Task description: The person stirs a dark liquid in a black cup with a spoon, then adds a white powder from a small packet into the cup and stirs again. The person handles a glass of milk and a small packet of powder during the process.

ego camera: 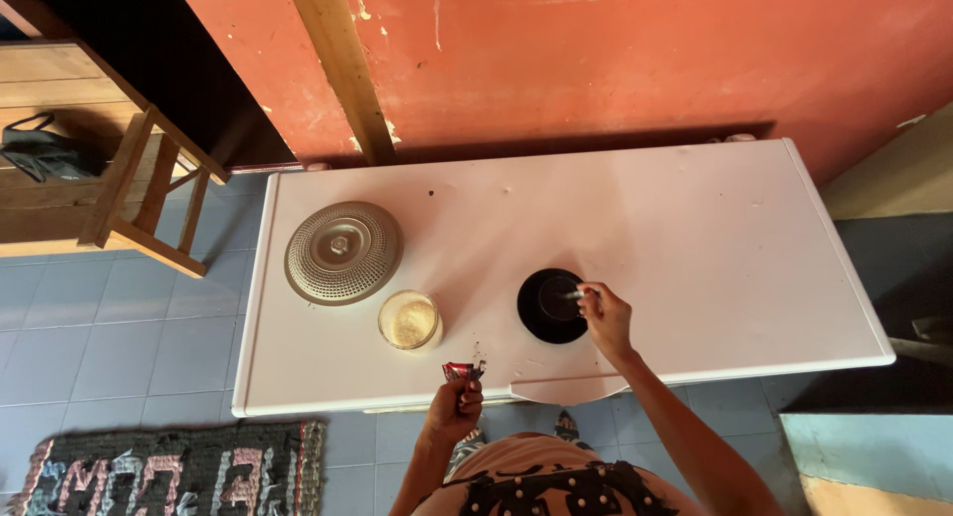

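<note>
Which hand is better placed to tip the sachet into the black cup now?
Probably left: the left hand already pinches the small red sachet near the table edge. The right hand is busy with a spoon at the black cup.

you see a white table [695, 238] against an orange-red wall [645, 60], a black saucer [541, 313], a red packet [462, 371], a pale ridged strainer [342, 251], grey floor tiles [119, 327].

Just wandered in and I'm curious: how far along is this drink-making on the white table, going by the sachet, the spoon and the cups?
Looks done: the small sachet in the left hand is torn open at the top. In hand: the right hand holds a spoon in the dark cup on its black saucer. Seemingly left: the glass of pale powder and the upturned strainer sit untouched on the table.
</note>
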